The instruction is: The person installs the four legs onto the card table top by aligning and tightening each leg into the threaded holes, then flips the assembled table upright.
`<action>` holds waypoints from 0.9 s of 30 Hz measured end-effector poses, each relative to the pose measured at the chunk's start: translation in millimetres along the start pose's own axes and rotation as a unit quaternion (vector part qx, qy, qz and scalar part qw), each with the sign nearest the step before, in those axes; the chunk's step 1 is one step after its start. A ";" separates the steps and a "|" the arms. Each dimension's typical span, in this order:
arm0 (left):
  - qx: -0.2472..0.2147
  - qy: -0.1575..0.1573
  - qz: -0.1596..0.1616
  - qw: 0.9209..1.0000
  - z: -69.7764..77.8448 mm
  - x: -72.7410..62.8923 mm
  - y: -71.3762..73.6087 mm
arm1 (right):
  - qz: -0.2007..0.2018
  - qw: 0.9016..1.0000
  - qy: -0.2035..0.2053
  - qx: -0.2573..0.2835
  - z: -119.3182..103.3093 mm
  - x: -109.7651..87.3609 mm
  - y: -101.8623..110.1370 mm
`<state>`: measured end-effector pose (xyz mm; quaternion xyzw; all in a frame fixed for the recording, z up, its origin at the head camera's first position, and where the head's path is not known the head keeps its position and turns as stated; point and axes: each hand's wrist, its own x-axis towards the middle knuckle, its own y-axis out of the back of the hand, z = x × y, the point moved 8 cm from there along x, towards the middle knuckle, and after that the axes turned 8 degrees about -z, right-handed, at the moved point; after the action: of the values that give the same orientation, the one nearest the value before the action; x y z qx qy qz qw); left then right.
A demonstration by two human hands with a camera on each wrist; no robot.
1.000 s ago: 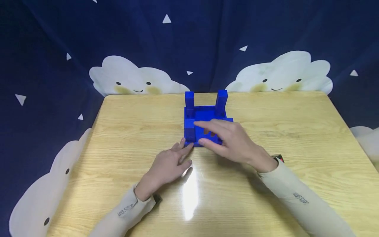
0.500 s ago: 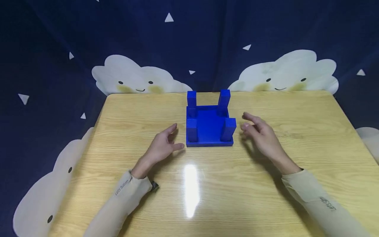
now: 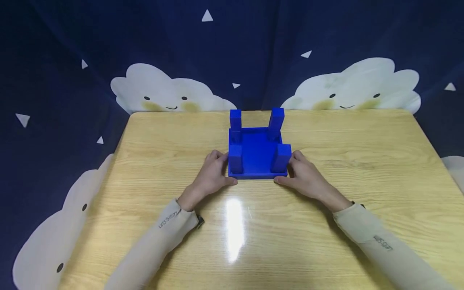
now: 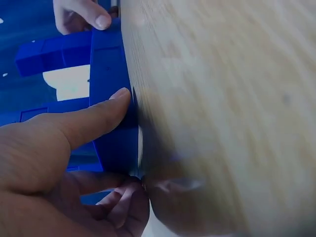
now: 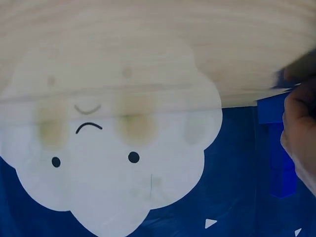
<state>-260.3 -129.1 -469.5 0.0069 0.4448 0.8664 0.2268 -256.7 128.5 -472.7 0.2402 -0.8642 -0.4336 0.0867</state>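
Observation:
A small blue toy table [image 3: 257, 153] lies upside down on the wooden tabletop, its square legs pointing up from a rimmed base. My left hand [image 3: 212, 174] grips its near left corner, thumb along the front edge and fingers at the side. At the near right corner, my right hand [image 3: 308, 177] holds it the same way. In the left wrist view the left thumb [image 4: 106, 116] presses the front face of the toy table [image 4: 113, 64], and curled fingers reach beneath its edge. Only part of the right hand [image 5: 301, 131] shows at the right wrist view's edge.
The wooden tabletop [image 3: 152, 161] extends around the toy table, with a bright reflection near the front middle. A dark blue curtain [image 3: 253, 48] with white clouds and triangles hangs behind it and along the left.
My right hand has moved from over the toy table out to its right side, then onto the near right corner. My left hand lifted off and came back to grip the near left corner.

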 end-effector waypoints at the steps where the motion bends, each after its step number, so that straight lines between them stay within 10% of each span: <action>1: 0.001 -0.001 0.002 1.000 1.3 0.3 0.1 | 0.002 1.000 -0.006 0.008 -0.2 0.2 -0.6; 27: -0.108 -0.007 0.056 0.993 21.4 -18.8 -2.6 | 0.036 0.995 -0.051 0.075 -13.0 -16.6 7.0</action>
<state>-237.9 -118.9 -455.0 0.0135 0.3455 0.9208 0.1806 -240.0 131.0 -458.2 0.1924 -0.9055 -0.3763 0.0395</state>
